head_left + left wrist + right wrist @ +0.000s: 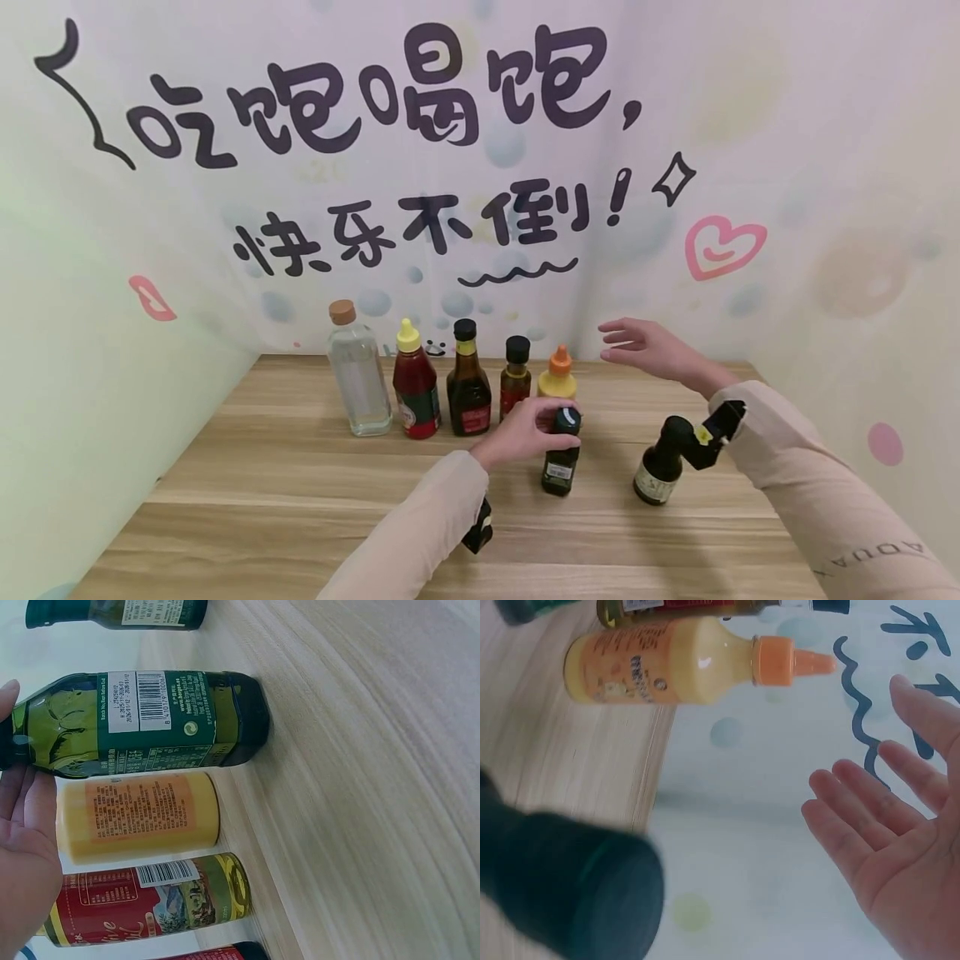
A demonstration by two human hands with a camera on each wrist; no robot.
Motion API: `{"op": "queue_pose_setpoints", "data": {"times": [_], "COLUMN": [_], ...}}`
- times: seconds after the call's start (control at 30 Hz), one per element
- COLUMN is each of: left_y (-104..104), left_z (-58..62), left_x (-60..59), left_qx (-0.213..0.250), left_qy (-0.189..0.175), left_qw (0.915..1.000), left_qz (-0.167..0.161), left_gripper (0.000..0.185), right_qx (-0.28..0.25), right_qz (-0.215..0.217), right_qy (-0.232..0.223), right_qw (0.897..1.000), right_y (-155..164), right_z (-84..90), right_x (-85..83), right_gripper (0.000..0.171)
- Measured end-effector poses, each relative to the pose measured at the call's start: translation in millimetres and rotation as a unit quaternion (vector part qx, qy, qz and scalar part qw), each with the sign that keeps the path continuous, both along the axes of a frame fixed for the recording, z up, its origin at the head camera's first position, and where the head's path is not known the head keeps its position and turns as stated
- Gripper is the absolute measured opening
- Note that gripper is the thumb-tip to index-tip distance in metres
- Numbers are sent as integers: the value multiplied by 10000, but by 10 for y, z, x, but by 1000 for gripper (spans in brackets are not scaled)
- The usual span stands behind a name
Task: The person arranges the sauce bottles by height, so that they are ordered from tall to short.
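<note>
My left hand (517, 435) holds a dark green glass bottle (558, 473) by its neck, just under the black cap. The bottle stands upright at the front of the table, its barcode label showing in the left wrist view. Raised in the air at the right, my right hand (648, 350) has its fingers extended and holds nothing. Below it stands a small dark bottle (657, 482) with a pale label, partly behind the wrist camera. Behind the green bottle is a yellow squeeze bottle (697, 664) with an orange nozzle, partly covered by the left hand in the head view.
Along the back of the table (300, 517) stand a clear bottle (360, 383) with a brown cap, a red sauce bottle (416, 392) with a yellow nozzle, a brown sauce bottle (468, 387) and a black-capped oil bottle (515, 383). A printed cloth (480, 183) hangs behind them.
</note>
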State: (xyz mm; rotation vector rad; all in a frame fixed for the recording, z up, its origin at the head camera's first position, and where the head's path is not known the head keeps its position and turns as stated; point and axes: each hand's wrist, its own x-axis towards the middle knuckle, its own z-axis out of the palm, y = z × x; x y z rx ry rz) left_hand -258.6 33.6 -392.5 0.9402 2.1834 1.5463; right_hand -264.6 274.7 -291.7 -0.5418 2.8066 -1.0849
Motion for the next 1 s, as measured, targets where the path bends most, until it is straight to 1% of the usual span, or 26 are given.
{"op": "queue_pose_setpoints", "data": {"times": [0.13,0.27,0.37,0.53,0.67,0.93,1.0], "left_y": [12,16,9,3,3,4,-1], "left_z": [5,11,13,0,-18,-11,-13], "left_x": [3,8,13,14,12,23,23], "left_qx": [13,56,89,143,176,173,184], "left_qy": [-15,-28,-36,-27,-10,27,22], "left_qw": [10000,10000,10000,9999,9998,9998,9998], "left_qz": [9,15,20,-8,-22,-22,-5], "left_gripper": [39,39,38,38,39,40,40], "right_qx": [120,168,104,-149,-340,-410,-507], "right_qz": [67,79,89,118,249,662,755], "right_qy": [29,-65,-67,-87,-126,93,131], "right_qw": [9999,9998,9999,9998,9990,9969,9958], "right_y": [143,281,370,495,569,659,676], "right_z": [-42,-148,-238,-369,-476,-679,-720], "right_x": [114,239,321,437,510,594,603], "right_gripper": [51,50,50,50,49,45,45]}}
